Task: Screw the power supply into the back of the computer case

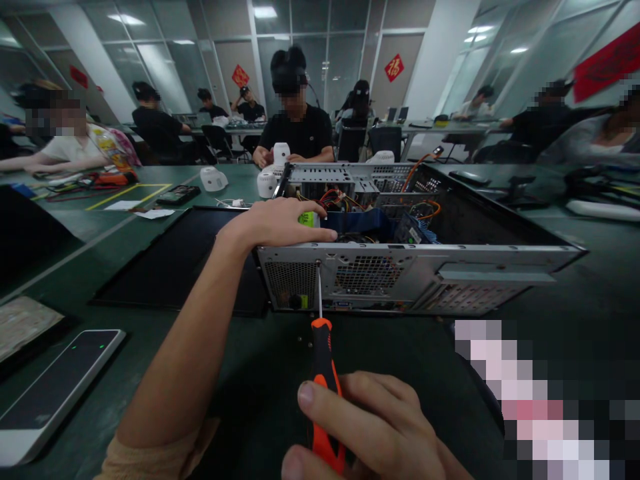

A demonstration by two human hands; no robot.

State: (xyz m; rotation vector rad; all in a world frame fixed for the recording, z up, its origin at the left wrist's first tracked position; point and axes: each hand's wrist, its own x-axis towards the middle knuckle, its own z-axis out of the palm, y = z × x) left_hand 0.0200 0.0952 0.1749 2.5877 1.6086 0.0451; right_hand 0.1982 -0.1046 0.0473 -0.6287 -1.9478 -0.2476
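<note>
Two hands on the job; L hand (275,223) palm-down over near top edge of open PC case (425,257), fingers loosely spread, thumb apart along rim; R hand (375,420) fingers wrapped round screwdriver (323,357) handle, thumb side partly cut off by frame; case lies directly under L fingers and ahead of R fingers, vented face twd wearer; shaft runs fwd from R fingers to a spot just below L thumb; tip seating n/v at this res

Risk 1: tip slip, poss cause off-axis push or shallow seating; could skid onto perforated grille (290,280) or jab L thumb, given proximity; Risk 2: case shift, if L hand bears too lightly against R-hand push; Risk 3: two small shiny bits, prob. screws (310,345), on tabletop (270,367) ahead of R fingers, left of handle; a knock from handle or knuckles could lose them; Risk 4: cables (330,198) just beyond L fingertips; snag poss if L hand slides inward
</note>
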